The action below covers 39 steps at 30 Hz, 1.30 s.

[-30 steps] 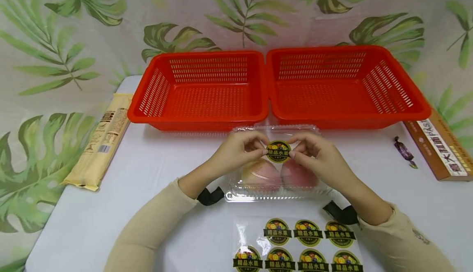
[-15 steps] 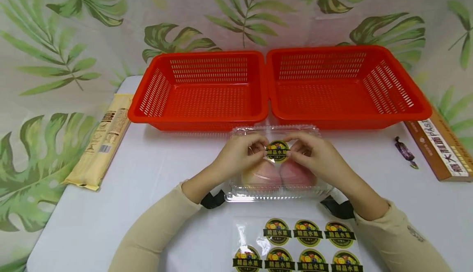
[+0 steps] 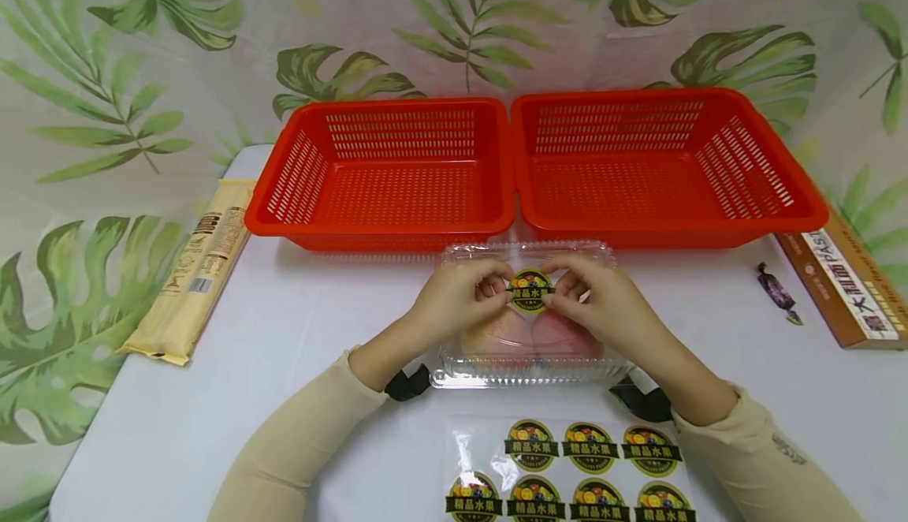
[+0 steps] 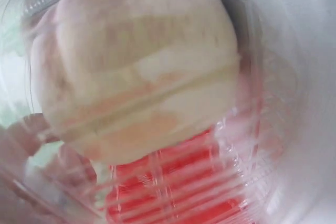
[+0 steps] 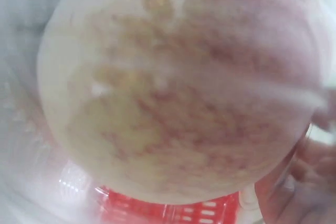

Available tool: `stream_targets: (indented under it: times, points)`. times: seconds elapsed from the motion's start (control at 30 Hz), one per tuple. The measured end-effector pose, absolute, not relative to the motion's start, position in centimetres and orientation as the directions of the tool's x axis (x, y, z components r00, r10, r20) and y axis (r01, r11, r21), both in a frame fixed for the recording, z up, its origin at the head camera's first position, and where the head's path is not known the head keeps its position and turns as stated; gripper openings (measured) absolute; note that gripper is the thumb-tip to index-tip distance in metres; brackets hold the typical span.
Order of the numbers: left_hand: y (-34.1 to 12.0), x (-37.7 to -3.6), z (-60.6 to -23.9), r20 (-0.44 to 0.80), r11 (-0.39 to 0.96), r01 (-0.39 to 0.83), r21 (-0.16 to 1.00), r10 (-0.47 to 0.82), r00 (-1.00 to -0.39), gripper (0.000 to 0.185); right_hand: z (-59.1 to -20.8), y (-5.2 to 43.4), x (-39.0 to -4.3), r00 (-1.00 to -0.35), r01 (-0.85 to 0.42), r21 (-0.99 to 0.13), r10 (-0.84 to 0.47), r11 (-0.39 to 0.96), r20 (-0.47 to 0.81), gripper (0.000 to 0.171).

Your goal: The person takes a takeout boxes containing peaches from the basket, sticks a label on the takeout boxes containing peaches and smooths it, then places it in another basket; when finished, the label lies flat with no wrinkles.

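A round fruit-label sticker [image 3: 530, 292], black and gold with a fruit picture, is stretched between both hands over a clear plastic clamshell box [image 3: 482, 378]. My left hand [image 3: 454, 295] pinches its left edge with thumb and forefinger. On the opposite edge, my right hand [image 3: 603, 295] does the same. Whether the sticker touches the lid cannot be told. Through the plastic show a paler peach [image 3: 496, 339] and a redder peach [image 3: 567, 337]. Each wrist view is filled by a blurred peach [image 4: 147, 66] behind the lid, with some fingers [image 5: 315, 177] at the edge.
Nearest me lies a sheet of stickers [image 3: 482, 447]. Two red baskets [image 3: 383, 230] stand behind the box. A yellow noodle packet [image 3: 206, 270] lies left; a brown pasta box [image 3: 851, 293] and a wrapped candy [image 3: 776, 289] lie right. Black straps [image 3: 407, 384] are near the wrists.
The sticker has shifted slightly left, with the right hand following it. My left hand first moved a little right, then stayed almost still. Both keep their pinch.
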<state>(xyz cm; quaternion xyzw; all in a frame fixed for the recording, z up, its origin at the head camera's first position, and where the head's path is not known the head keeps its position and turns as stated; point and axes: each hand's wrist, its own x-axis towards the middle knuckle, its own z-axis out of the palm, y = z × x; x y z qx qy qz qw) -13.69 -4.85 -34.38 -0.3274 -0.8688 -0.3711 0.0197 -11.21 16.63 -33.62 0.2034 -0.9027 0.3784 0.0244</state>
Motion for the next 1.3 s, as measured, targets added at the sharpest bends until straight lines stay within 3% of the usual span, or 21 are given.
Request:
stream_targets:
  times: [0.3, 0.6, 0.87, 1.1, 1.3]
  points:
    - [-4.7, -13.5, -34.5, 0.287, 0.585, 0.628, 0.513, 0.573, -0.768, 0.017, -33.6, 16.1, -10.9, -0.919, -0.385, -0.631, -0.344, 0.673, 0.193, 0.031]
    - [-4.6, -13.3, -34.3, 0.281, 0.608, 0.632, 0.481, 0.575, -0.768, 0.023, -33.6, 15.9, -10.9, -0.914, -0.400, -0.590, -0.355, 0.701, 0.198, 0.031]
    - [-4.6, -13.4, -34.2, 0.295, 0.599, 0.674, 0.433, 0.612, -0.734, 0.022, -33.7, 16.0, -10.9, -0.881, -0.473, -0.477, -0.414, 0.741, 0.231, 0.033]
    - [-4.5, -13.4, -34.0, 0.263, 0.594, 0.687, 0.418, 0.645, -0.718, 0.022, -33.4, 16.7, -10.5, -0.872, -0.490, -0.373, -0.448, 0.788, 0.200, 0.034]
    - [-5.5, -13.1, -34.7, 0.352, 0.524, 0.714, 0.464, 0.630, -0.692, 0.025, -33.8, 17.5, -10.5, -0.853, -0.521, -0.409, -0.475, 0.749, 0.217, 0.038]
